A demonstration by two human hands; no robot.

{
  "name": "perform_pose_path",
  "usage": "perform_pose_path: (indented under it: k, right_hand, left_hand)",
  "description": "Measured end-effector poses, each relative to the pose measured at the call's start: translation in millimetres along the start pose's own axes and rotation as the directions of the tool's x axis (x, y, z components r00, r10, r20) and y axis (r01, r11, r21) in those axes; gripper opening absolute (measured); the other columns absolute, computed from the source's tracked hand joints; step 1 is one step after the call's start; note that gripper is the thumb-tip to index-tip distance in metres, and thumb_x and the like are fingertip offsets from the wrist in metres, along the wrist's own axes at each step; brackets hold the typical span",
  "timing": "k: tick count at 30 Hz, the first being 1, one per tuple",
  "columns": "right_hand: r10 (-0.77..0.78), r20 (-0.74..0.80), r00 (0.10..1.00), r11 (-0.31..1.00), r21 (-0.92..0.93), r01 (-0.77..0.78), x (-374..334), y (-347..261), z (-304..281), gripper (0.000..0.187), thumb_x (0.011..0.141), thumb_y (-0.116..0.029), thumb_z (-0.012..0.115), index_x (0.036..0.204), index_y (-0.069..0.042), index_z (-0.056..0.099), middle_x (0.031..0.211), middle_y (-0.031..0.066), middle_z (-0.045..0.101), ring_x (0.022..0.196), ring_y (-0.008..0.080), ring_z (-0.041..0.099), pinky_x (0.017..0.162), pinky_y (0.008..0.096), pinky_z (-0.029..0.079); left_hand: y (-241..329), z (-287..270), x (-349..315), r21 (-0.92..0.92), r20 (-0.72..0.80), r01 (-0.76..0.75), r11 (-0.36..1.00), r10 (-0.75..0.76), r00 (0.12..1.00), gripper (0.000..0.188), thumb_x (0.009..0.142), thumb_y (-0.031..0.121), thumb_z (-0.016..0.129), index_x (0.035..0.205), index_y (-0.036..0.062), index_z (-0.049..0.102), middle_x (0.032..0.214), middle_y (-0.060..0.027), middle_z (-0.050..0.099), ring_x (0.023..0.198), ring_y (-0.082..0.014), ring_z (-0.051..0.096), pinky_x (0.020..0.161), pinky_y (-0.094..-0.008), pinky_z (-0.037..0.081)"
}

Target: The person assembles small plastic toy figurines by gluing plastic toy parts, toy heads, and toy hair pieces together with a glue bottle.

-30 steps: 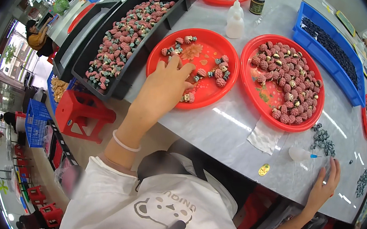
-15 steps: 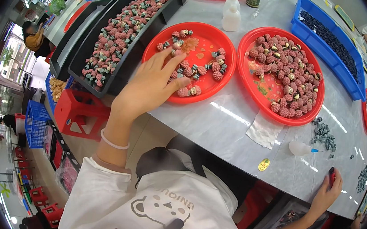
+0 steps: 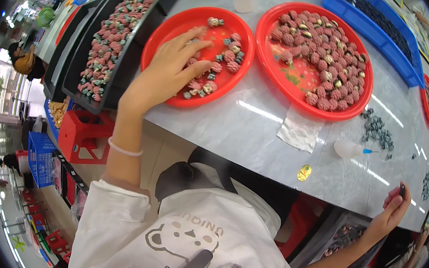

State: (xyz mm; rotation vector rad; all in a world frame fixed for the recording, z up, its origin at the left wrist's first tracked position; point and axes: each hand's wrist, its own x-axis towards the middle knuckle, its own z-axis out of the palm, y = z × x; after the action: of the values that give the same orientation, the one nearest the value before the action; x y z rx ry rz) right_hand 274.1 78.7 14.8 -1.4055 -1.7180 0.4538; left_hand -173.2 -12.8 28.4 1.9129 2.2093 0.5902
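Note:
My left hand (image 3: 164,70) reaches over the left red round tray (image 3: 247,25), fingers spread and slightly bent, palm down. Beneath and beside it lie several pink bumpy beads (image 3: 231,56) with grey-green bits; the fingers hide some, and I see nothing gripped. My right hand (image 3: 392,211) is raised at the table's right front edge, fingers closed on a small dark piece (image 3: 402,189) whose kind I cannot make out. Nearest to that hand are loose grey-green bits (image 3: 428,182) and a white squeeze bottle (image 3: 348,149) with a blue needle tip, lying on its side.
A second red tray (image 3: 262,60) holds many pink bumpy beads with cream parts. A long black bin (image 3: 122,67) of pink and green pieces stands left, a blue bin (image 3: 338,5) of dark pieces far right. A white tissue (image 3: 298,131) and yellow sticker (image 3: 304,173) lie nearer me.
The view has shifted, so the table sits higher and further left. My left hand stays over the left tray. The right hand has turned upward, the dark piece now at its fingertips.

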Motion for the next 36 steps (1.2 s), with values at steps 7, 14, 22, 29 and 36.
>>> perform_pose_path:
  k: [7, 14, 22, 29, 36]
  right_hand:
    - [-0.14, 0.121, 0.983, 0.946, 0.309, 0.097, 8, -44, 41, 0.029, 0.089, -0.022, 0.037, 0.098, 0.002, 0.05, 0.073, 0.0003, 0.043, 0.06, 0.006, 0.037, 0.054, 0.0176, 0.03]
    - [0.008, 0.133, 0.991, 0.93, 0.363, -0.056, 18, -66, 50, 0.035, 0.084, -0.027, 0.045, 0.066, 0.002, 0.055, 0.054, -0.0017, 0.042, 0.05, 0.0035, 0.031, 0.046, 0.0185, 0.022]
    - [0.019, 0.14, 0.99, 0.925, 0.373, -0.071, 22, -77, 67, 0.033, 0.081, -0.019, 0.046, 0.052, -0.003, 0.043, 0.052, -0.0015, 0.039, 0.044, 0.0044, 0.032, 0.041, 0.0193, 0.02]
    - [0.045, 0.166, 0.985, 0.917, 0.385, -0.107, 23, -80, 68, 0.032, 0.08, -0.017, 0.048, 0.051, -0.004, 0.042, 0.051, -0.0021, 0.037, 0.046, 0.0058, 0.038, 0.04, 0.0188, 0.022]
    - [0.041, 0.233, 0.972, 0.903, 0.407, -0.136, 25, -79, 67, 0.032, 0.079, -0.019, 0.049, 0.052, -0.003, 0.045, 0.051, -0.0023, 0.038, 0.045, 0.0052, 0.038, 0.04, 0.0182, 0.022]
  left_hand:
    - [19, 3, -11, 0.154, 0.109, -0.008, 0.988, -0.009, 0.994, 0.047, 0.079, 0.034, 0.049, 0.12, 0.0121, 0.039, 0.131, -0.0154, 0.023, 0.122, -0.0326, 0.02, 0.098, -0.038, 0.018]
    - [23, 12, -3, 0.117, 0.062, -0.085, 0.99, 0.078, 0.995, 0.046, 0.082, 0.029, 0.046, 0.124, 0.0135, 0.034, 0.133, -0.0118, 0.022, 0.123, -0.0314, 0.018, 0.099, -0.0383, 0.015]
    - [37, 4, -4, 0.085, 0.011, 0.009, 0.996, -0.01, 1.0, 0.04, 0.079, 0.018, 0.048, 0.117, 0.0066, 0.043, 0.12, -0.0109, 0.042, 0.113, -0.0251, 0.036, 0.094, -0.0323, 0.027]
    - [33, 3, -6, 0.137, -0.047, 0.043, 0.99, -0.037, 0.998, 0.031, 0.077, 0.021, 0.051, 0.103, 0.0039, 0.052, 0.111, -0.0092, 0.049, 0.103, -0.0257, 0.045, 0.087, -0.0331, 0.033]
    - [25, -4, 2, 0.044, -0.121, 0.164, 0.985, -0.157, 0.98, 0.026, 0.079, 0.019, 0.05, 0.1, 0.0052, 0.053, 0.102, -0.0101, 0.053, 0.089, -0.0233, 0.053, 0.078, -0.0294, 0.039]
